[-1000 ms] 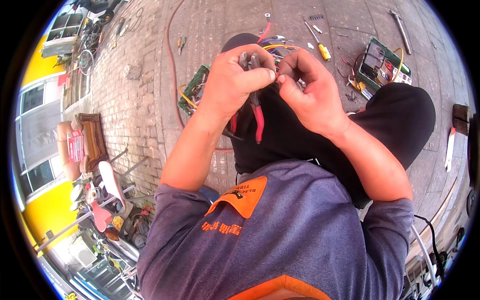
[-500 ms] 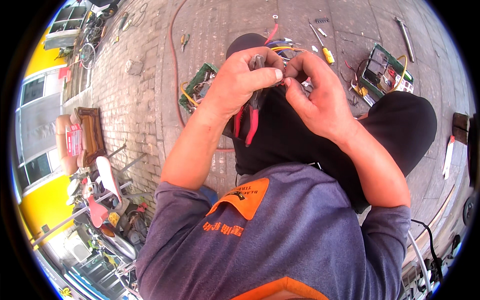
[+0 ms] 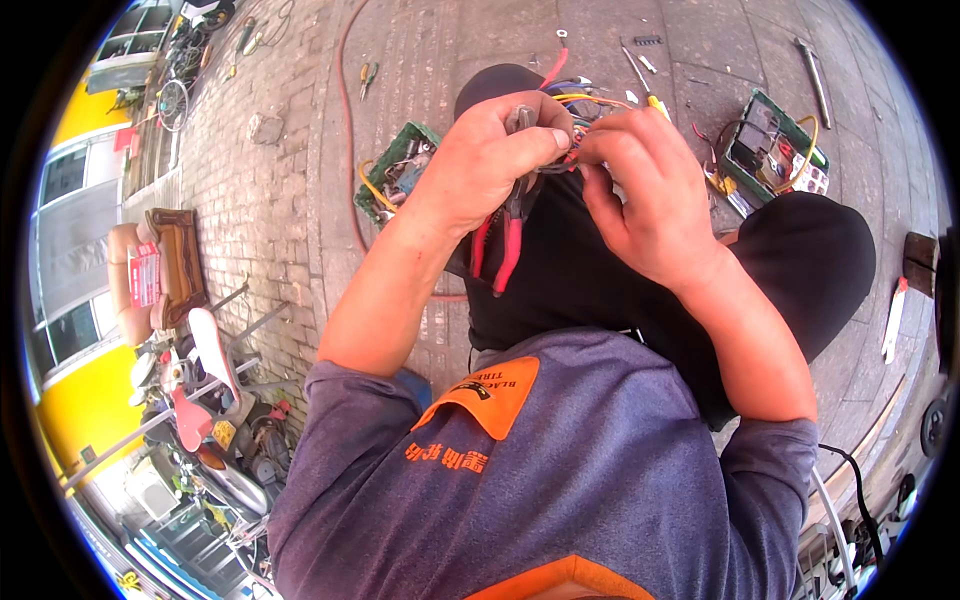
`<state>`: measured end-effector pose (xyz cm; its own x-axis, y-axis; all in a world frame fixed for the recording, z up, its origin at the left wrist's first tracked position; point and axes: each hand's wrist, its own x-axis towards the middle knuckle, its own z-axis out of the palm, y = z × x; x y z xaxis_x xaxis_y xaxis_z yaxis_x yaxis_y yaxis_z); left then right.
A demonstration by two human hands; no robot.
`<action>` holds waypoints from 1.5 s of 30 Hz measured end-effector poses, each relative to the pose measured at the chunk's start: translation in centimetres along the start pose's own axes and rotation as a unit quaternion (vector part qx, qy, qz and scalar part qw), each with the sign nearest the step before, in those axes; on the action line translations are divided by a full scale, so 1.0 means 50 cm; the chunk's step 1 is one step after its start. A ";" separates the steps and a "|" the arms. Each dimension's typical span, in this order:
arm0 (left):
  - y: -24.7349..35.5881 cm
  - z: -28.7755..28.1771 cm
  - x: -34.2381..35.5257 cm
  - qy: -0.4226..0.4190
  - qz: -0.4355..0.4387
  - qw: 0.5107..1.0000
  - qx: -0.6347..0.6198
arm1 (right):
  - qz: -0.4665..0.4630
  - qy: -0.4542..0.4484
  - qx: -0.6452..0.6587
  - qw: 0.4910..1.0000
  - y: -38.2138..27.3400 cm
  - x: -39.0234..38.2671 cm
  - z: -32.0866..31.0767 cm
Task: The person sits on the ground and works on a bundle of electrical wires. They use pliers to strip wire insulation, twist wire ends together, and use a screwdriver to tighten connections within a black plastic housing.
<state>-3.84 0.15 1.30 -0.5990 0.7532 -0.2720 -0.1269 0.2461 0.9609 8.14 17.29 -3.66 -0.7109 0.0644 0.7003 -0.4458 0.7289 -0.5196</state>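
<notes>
Above my black-trousered lap, my left hand [image 3: 490, 165] is closed round red-handled pliers [image 3: 508, 255], their jaws pointing away from me and handles hanging below the palm. Its thumb and index finger also pinch a bundle of coloured wires [image 3: 575, 96], which spreads beyond my knuckles, with a red lead ending in a ring terminal. My right hand [image 3: 650, 195] has its curled fingertips at a wire just right of the left thumb; exactly what they grip is too small to make out.
Green toolboxes with tools and parts sit left [image 3: 390, 172] and right [image 3: 770, 145]. A yellow screwdriver [image 3: 654, 102], a metal bar [image 3: 812, 85] and small pliers [image 3: 368, 80] lie on paving. A hose [image 3: 347, 70] runs along the left. An armchair [image 3: 175, 260] and clutter stand further left.
Both hands have shifted slightly right, the left carrying the pliers and wires. My right hand's fingers have lifted and drawn a little away from the left thumb, curling over more.
</notes>
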 end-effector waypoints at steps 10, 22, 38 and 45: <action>-0.007 -0.010 -0.007 -0.006 0.017 1.000 -0.004 | 0.326 -0.055 0.314 0.890 -0.022 0.003 -0.010; 0.001 0.005 -0.011 0.006 0.024 1.000 0.015 | 0.375 -0.045 0.336 0.863 -0.022 0.004 0.001; 0.000 0.005 -0.005 0.008 0.038 0.999 -0.007 | 0.172 0.016 0.085 0.981 -0.025 0.011 -0.003; -0.032 -0.023 -0.006 -0.036 0.106 0.994 0.015 | 0.245 -0.006 0.179 0.953 -0.034 0.013 -0.009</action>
<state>-4.38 -1.17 -0.08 -0.5522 0.8309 -0.0682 0.0194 0.0946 0.9953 8.67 16.41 -2.08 -0.8862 0.3285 0.3267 -0.2146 0.3339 -0.9179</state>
